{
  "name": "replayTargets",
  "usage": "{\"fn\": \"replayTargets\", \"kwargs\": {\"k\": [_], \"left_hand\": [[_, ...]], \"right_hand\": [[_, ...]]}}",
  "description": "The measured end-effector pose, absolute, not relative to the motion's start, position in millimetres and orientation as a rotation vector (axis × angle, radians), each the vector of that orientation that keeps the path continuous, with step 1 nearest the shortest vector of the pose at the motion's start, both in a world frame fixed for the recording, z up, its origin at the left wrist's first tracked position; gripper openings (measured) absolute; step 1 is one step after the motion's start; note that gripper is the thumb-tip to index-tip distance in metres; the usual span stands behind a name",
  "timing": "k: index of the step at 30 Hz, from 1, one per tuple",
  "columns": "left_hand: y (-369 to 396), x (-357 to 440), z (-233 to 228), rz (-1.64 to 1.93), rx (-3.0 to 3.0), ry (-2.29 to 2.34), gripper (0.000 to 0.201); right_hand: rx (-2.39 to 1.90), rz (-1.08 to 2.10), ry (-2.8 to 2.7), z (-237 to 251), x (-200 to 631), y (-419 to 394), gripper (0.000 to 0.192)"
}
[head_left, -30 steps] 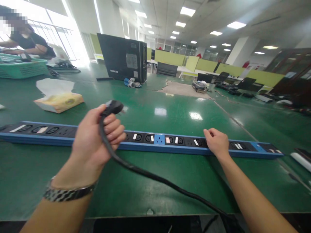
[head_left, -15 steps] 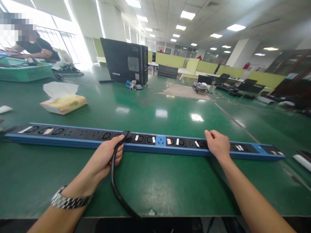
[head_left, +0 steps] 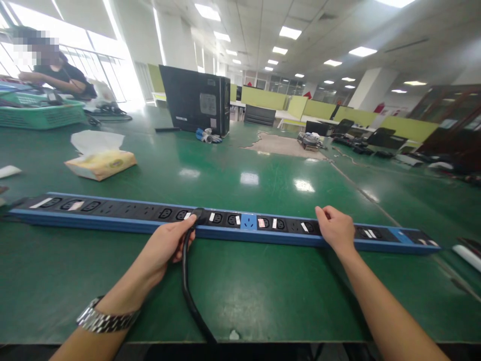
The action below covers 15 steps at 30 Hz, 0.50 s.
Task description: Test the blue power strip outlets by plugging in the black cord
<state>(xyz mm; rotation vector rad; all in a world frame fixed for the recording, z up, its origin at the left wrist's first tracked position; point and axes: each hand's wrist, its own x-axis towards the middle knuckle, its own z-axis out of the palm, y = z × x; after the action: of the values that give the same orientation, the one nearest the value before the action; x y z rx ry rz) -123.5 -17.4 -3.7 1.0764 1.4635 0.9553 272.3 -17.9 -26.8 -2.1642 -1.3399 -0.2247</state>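
A long blue power strip [head_left: 124, 219] with black sockets lies across the green table [head_left: 240, 291]. My left hand [head_left: 169, 245] grips a black plug [head_left: 197, 217], which sits on a socket near the strip's middle. Its black cable [head_left: 188, 296] curves down past the table's near edge. My right hand [head_left: 335, 230] rests on top of the strip further right, fingers curled over it, holding it down. A metal watch [head_left: 107, 318] is on my left wrist.
A tissue pack [head_left: 100, 163] lies at the left. A black computer case [head_left: 197, 100] stands at the back with a small bundle [head_left: 208, 135] beside it. A person sits at far left behind a green basket [head_left: 41, 113]. A white object [head_left: 468, 255] lies at the right edge.
My left hand came down from above the table with the plug and set it on a socket of the strip. My right hand stayed on the strip.
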Motion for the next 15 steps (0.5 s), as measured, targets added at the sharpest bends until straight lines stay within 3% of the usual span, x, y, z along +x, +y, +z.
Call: {"fn": "replayTargets", "kwargs": {"k": [6, 11, 15], "left_hand": [[-14.3, -129.6, -9.5, 0.962, 1.191, 1.563, 0.052], [-27.8, -124.2, 23.9, 1.134, 1.637, 1.782, 0.044], [-81.2, -134.2, 15.0, 1.092, 1.649, 1.339, 0.03]], "right_hand": [[-2.181, -0.217, -1.332, -27.3, 272.8, -17.0, 0.039], [-2.182, -0.216, -1.325, -26.8, 271.7, -17.6, 0.039], [-2.146, -0.24, -1.359, -27.5, 271.9, -18.3, 0.04]]}}
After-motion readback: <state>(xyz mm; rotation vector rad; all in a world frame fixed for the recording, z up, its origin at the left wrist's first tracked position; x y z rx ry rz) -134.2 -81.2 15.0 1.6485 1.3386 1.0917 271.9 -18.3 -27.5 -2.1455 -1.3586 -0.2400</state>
